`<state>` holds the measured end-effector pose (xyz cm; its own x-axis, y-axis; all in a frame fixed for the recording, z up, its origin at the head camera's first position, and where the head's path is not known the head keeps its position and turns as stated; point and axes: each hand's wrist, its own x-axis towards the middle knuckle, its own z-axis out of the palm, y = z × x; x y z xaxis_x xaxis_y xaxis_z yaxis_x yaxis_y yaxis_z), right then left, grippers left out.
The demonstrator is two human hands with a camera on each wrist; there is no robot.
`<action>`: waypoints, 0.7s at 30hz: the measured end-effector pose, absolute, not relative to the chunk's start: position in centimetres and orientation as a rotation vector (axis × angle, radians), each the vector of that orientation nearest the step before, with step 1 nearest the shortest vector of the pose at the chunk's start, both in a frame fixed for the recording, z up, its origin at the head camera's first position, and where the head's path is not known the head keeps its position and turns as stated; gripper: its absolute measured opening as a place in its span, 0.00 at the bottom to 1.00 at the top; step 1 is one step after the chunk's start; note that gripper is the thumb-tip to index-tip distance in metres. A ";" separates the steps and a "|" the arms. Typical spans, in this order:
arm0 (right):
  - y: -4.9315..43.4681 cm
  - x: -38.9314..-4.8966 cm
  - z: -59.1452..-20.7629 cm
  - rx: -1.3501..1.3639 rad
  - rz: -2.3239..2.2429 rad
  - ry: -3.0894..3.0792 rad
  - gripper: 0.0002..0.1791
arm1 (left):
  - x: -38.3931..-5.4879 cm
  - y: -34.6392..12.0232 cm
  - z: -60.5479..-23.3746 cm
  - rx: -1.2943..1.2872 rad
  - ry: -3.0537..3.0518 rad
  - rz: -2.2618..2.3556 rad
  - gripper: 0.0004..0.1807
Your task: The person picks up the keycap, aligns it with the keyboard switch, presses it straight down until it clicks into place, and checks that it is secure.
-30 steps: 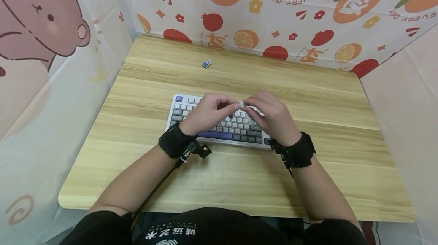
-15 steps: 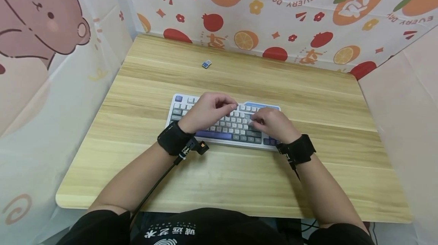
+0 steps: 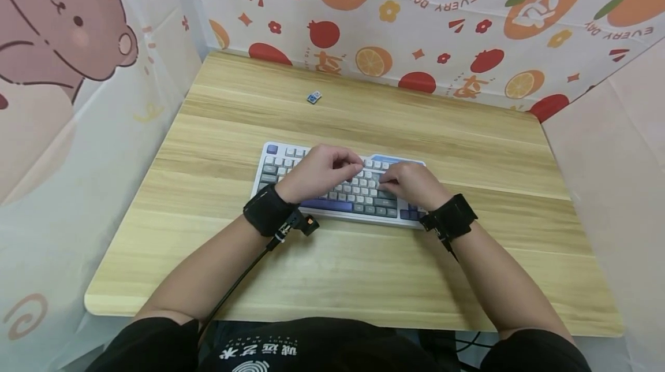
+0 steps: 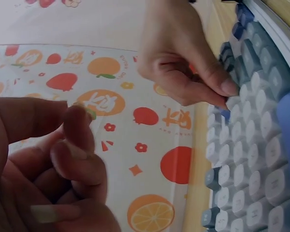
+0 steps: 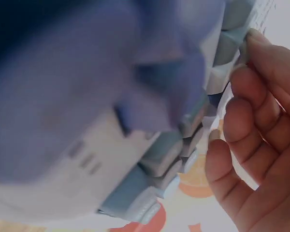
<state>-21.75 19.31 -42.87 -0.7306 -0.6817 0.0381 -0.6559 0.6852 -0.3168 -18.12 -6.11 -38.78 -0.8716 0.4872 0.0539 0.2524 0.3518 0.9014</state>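
A white keyboard with pale, grey and purple keycaps lies on the wooden table. Over its right part, my right hand pinches a pale keycap between thumb and finger, down at the key rows. The fingertips partly cover that keycap. My left hand hovers above the middle of the keyboard, thumb and fingers loosely curled and close together. In the left wrist view I see nothing between the left fingers.
A small blue-and-white piece lies farther back on the table. Fruit-printed cloth hangs behind the table. A cable runs from the left wristband along the forearm.
A second ago both hands met over the keyboard around a small white piece. My right hand then moved right and down to the keys; the left hand has stayed nearly in place.
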 end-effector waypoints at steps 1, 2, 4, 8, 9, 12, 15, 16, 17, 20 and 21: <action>19.3 -21.8 -42.7 -1.080 -0.489 2.790 0.05 | -18.2 -6.0 -39.0 0.680 2.399 1.493 0.11; 19.3 -22.0 -42.5 -1.045 -0.499 2.766 0.05 | -18.3 -5.8 -39.2 0.696 2.407 1.448 0.11; 19.3 -22.3 -42.1 -0.960 -0.530 2.704 0.05 | -18.4 -5.5 -39.8 0.729 2.414 1.365 0.11; 19.3 -23.8 -41.6 -0.739 -0.611 2.551 0.03 | -18.5 -4.9 -40.9 0.788 2.384 1.285 0.11; 19.2 -24.3 -41.6 -0.691 -0.622 2.517 0.03 | -18.4 -4.7 -41.1 0.796 2.373 1.285 0.11; 19.0 -25.4 -41.3 -0.571 -0.608 2.438 0.04 | -18.3 -4.3 -41.3 0.809 2.342 1.288 0.11; 18.5 -26.3 -40.9 -0.532 -0.510 2.427 0.11 | -18.4 -4.3 -41.3 0.794 2.324 1.298 0.11; 18.3 -26.5 -40.7 -0.523 -0.469 2.434 0.13 | -18.4 -4.3 -41.2 0.788 2.323 1.301 0.11; 18.2 -26.6 -40.6 -0.517 -0.433 2.442 0.15 | -18.5 -4.4 -41.2 0.782 2.323 1.304 0.11; 17.9 -27.0 -40.7 -0.520 -0.326 2.475 0.20 | -18.6 -4.5 -41.1 0.761 2.335 1.309 0.11; 17.9 -27.1 -40.8 -0.516 -0.308 2.479 0.20 | -18.7 -4.5 -41.1 0.756 2.339 1.307 0.11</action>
